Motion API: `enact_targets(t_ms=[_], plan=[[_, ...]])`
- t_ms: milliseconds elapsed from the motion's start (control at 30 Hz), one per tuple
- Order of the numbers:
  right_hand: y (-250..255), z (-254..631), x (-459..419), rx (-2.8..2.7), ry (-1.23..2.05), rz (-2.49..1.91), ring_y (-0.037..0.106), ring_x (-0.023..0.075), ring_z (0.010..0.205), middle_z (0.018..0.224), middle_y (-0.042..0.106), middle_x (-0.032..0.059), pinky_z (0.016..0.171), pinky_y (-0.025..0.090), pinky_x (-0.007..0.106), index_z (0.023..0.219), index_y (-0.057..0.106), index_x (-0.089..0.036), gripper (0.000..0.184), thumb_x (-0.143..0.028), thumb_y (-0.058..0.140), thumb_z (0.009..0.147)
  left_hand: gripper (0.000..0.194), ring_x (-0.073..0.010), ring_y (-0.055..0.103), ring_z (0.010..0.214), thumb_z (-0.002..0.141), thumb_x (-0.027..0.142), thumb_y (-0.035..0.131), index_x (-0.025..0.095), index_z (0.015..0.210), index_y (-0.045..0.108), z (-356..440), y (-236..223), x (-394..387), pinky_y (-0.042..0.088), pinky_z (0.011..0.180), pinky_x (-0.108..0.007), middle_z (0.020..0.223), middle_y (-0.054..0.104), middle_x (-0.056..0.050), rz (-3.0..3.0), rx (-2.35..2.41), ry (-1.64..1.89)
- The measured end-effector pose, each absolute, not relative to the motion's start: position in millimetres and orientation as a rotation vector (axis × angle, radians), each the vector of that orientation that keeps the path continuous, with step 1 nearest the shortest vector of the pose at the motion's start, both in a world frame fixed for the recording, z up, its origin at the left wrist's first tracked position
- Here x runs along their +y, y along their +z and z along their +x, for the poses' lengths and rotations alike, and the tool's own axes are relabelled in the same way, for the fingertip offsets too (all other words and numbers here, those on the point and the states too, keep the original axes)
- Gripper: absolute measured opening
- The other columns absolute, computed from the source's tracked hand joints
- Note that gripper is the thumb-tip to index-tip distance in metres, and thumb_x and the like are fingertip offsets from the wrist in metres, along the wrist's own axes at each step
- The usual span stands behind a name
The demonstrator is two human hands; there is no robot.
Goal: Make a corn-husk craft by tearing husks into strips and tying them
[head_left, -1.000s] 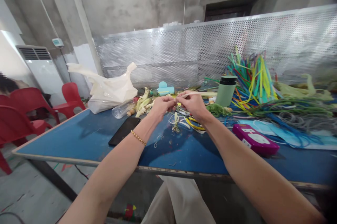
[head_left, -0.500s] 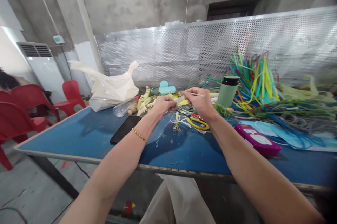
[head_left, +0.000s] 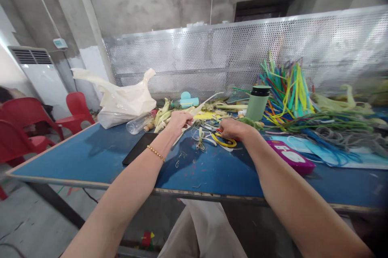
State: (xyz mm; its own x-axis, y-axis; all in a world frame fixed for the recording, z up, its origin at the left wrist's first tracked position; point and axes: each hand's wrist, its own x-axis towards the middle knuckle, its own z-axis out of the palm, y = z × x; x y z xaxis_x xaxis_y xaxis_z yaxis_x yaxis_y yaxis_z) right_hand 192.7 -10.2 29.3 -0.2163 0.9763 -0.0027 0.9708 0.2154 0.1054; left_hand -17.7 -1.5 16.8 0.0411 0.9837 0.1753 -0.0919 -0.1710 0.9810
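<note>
My left hand [head_left: 179, 120] is closed on a long pale husk strip [head_left: 202, 105] that slants up and to the right above the blue table [head_left: 91, 157]. My right hand [head_left: 233, 129] is down on the table, fingers curled over yellow-handled scissors [head_left: 224, 142], whose loop shows just below the hand. Pale husk scraps [head_left: 200, 140] lie between the two hands. A heap of corn husks [head_left: 163, 116] sits just beyond my left hand.
A black phone [head_left: 138, 149] lies left of my left wrist. Behind are a clear bottle [head_left: 138, 124] and white plastic bag [head_left: 124, 100]. A green tumbler [head_left: 257, 102], coloured sticks [head_left: 285, 88] and a magenta box [head_left: 291, 158] fill the right. Red chairs [head_left: 18, 124] stand at left.
My right hand let go of the strip and dropped to the scissors on the table. My left hand kept the strip and moved slightly left and down.
</note>
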Motion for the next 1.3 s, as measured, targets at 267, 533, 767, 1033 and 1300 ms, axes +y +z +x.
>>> enact_targets(t_ms=[267,533,767,1033,1300], plan=[[34.0,186.0,-14.0,2.253,0.049,1.951,0.067,0.025,0.093,0.105,0.073,0.0153,0.063,0.045,0.026,0.101,0.072,-0.014,0.039,-0.012,0.067,0.063,0.009,-0.0111,0.063,0.058,0.069,0.007,0.068,0.011,0.065,0.061,-11.0,12.1,-6.1,0.051,0.063,-0.024,0.065,0.067,-0.006,1.194,0.837,1.237],[28.4,187.3,-6.3,2.322,0.108,1.984,0.066,0.0281,0.103,0.111,0.071,0.0178,0.072,0.048,0.029,0.105,0.071,-0.013,0.037,-0.017,0.068,0.068,0.02,-0.0146,0.068,0.067,0.067,0.012,0.08,0.011,0.075,0.062,-2.8,1.0,2.2,0.055,0.071,-0.029,0.076,0.07,-0.008,1.164,0.861,1.024],[30.6,192.7,1.1,2.377,0.11,2.006,0.062,0.0285,0.114,0.126,0.066,0.0169,0.083,0.048,0.032,0.12,0.065,-0.015,0.047,-0.025,0.064,0.074,0.015,-0.0115,0.066,0.065,0.07,0.01,0.077,0.012,0.075,0.063,-2.6,-2.5,5.1,0.053,0.066,-0.023,0.077,0.069,-0.006,1.161,0.826,1.023],[46.1,213.3,-16.6,2.289,0.139,2.134,0.063,0.0323,0.11,0.128,0.066,0.0149,0.084,0.049,0.039,0.124,0.063,-0.02,0.056,-0.037,0.068,0.072,0.016,-0.012,0.065,0.062,0.074,0.008,0.074,0.012,0.07,0.059,1.2,-4.4,2.5,0.053,0.064,-0.024,0.071,0.067,-0.008,1.206,0.932,0.959],[49.7,231.5,-3.2,2.579,-0.096,2.16,0.067,0.0265,0.091,0.108,0.072,0.0114,0.074,0.05,0.033,0.107,0.072,-0.019,0.041,-0.045,0.066,0.076,0.014,-0.0128,0.063,0.062,0.07,0.005,0.073,0.012,0.071,0.061,-8.2,0.8,12.1,0.05,0.066,-0.026,0.068,0.066,-0.007,1.034,0.906,1.23]])
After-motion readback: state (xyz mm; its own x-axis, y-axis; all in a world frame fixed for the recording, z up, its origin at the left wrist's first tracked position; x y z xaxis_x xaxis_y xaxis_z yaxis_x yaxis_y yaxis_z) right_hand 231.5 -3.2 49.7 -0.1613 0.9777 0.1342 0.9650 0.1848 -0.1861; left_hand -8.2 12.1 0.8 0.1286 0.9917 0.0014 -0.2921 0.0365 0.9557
